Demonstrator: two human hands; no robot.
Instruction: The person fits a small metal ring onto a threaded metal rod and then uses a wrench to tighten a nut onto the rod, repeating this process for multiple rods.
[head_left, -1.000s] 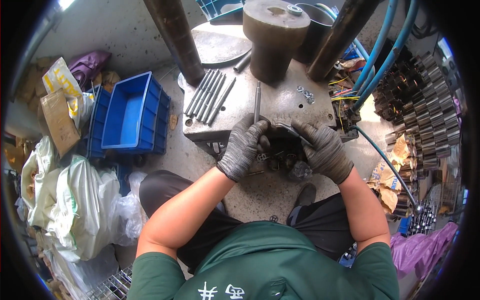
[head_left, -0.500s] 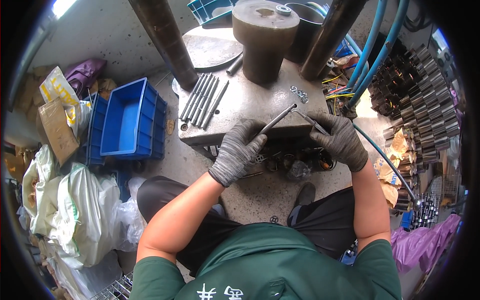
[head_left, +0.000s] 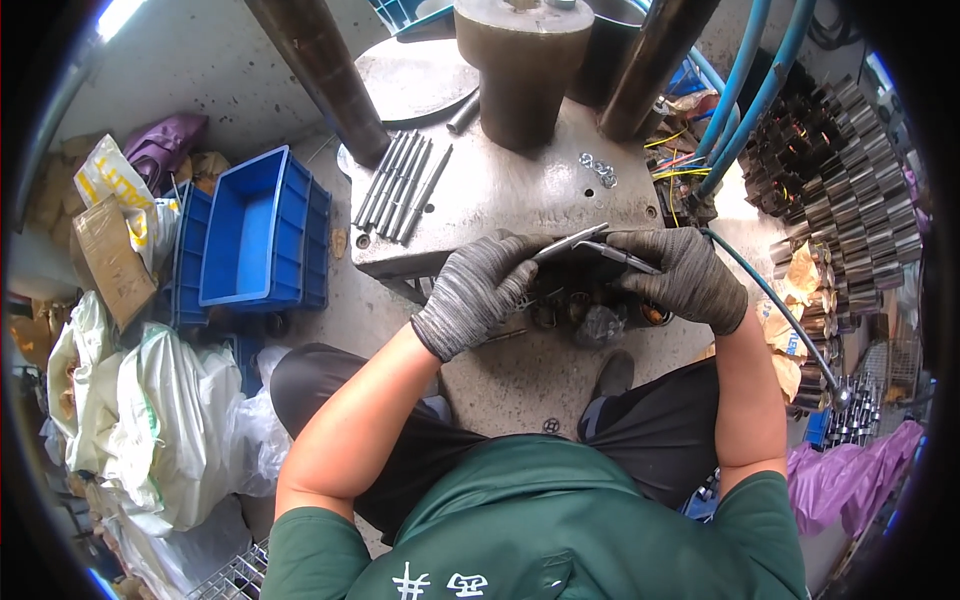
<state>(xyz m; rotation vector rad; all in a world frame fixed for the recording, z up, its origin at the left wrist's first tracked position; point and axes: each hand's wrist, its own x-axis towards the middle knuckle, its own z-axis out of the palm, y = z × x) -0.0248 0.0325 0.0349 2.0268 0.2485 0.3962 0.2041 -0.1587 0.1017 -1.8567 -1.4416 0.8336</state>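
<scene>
Beside the table point(head_left: 500, 195), your left hand point(head_left: 475, 290) is closed round a rod point(head_left: 572, 241), right hand point(head_left: 695, 275) round a tool point(head_left: 622, 257), seemingly angled to meet.

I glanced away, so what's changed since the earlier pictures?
The slim grey metal rod in the grey-gloved left hand swung from pointing forward to pointing rightward; the grey-gloved right hand, with its slender silvery metal tool, shifted right. Neither let go. The row of grey metal rods stayed put.

On the table point(head_left: 500, 205), from its middle — rods point(head_left: 408, 187) lie at nine o'clock, rings point(head_left: 602, 171) at three, column point(head_left: 520, 75) at twelve.
</scene>
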